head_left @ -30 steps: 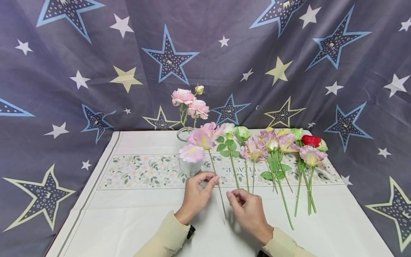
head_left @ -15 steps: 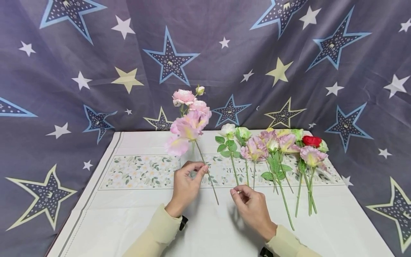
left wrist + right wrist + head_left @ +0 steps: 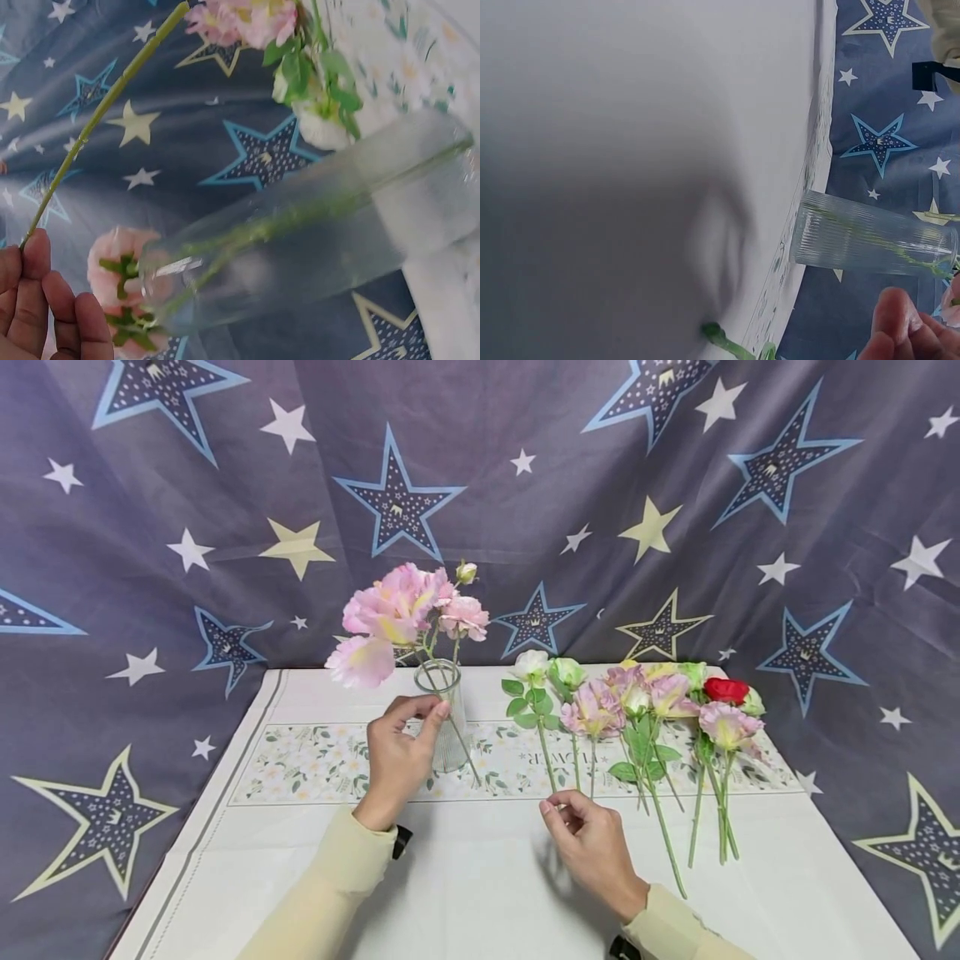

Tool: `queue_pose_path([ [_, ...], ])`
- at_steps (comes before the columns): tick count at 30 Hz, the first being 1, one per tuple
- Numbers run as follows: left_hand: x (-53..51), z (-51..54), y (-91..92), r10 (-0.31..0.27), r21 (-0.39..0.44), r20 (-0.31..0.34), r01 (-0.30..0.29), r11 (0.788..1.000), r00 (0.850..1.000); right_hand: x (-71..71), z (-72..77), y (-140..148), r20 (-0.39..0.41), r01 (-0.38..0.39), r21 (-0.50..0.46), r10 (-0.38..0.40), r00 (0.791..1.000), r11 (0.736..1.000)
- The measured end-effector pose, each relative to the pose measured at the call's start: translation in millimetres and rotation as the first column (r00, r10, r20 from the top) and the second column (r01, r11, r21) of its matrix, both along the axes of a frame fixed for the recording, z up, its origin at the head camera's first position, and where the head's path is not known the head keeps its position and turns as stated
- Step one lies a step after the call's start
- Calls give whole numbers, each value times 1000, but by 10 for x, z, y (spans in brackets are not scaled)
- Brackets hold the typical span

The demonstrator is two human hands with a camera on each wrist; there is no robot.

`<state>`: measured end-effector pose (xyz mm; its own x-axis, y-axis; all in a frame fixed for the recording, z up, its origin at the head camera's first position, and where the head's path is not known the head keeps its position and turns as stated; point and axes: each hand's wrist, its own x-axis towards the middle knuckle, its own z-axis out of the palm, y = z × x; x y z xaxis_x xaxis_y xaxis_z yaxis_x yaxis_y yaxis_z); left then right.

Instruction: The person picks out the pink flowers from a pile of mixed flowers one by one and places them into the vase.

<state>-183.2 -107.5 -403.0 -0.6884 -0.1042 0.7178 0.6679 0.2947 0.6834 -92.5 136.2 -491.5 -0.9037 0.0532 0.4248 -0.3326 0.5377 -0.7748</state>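
Observation:
My left hand pinches the stem of a pink-purple flower with ruffled petals between thumb and fingers. Its bloom tilts to the left, and the stem end slants down in front of a clear ribbed glass vase. The left wrist view shows that stem apart from the glass. Upright in the vase stands a spray of pale pink flowers with a bud, partly hidden by the held bloom. My right hand hovers low over the table, its fingers loosely curled around nothing, near the white flower's stem.
Several loose flowers lie across the right side of the table: a white one, a green one, pink-purple ones and a red one. A floral printed band crosses the white tablecloth. A star-patterned curtain hangs behind.
My left hand has carried the pink-purple flower left, forward and up to the vase, and its bloom now overlaps the pale pink flowers. The right hand has barely moved.

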Motion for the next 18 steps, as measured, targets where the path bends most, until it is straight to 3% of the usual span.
queue_pose_path([
  [7, -119, 234, -80, 56, 12, -65, -56, 998, 996, -2, -4, 3, -2, 10, 5, -10, 1000, 1000],
  [18, -298, 569, -156, 50, -15, -158, -53, 998, 986, -2, -4, 14, -17, 6, 8, -6, 1000, 1000],
])
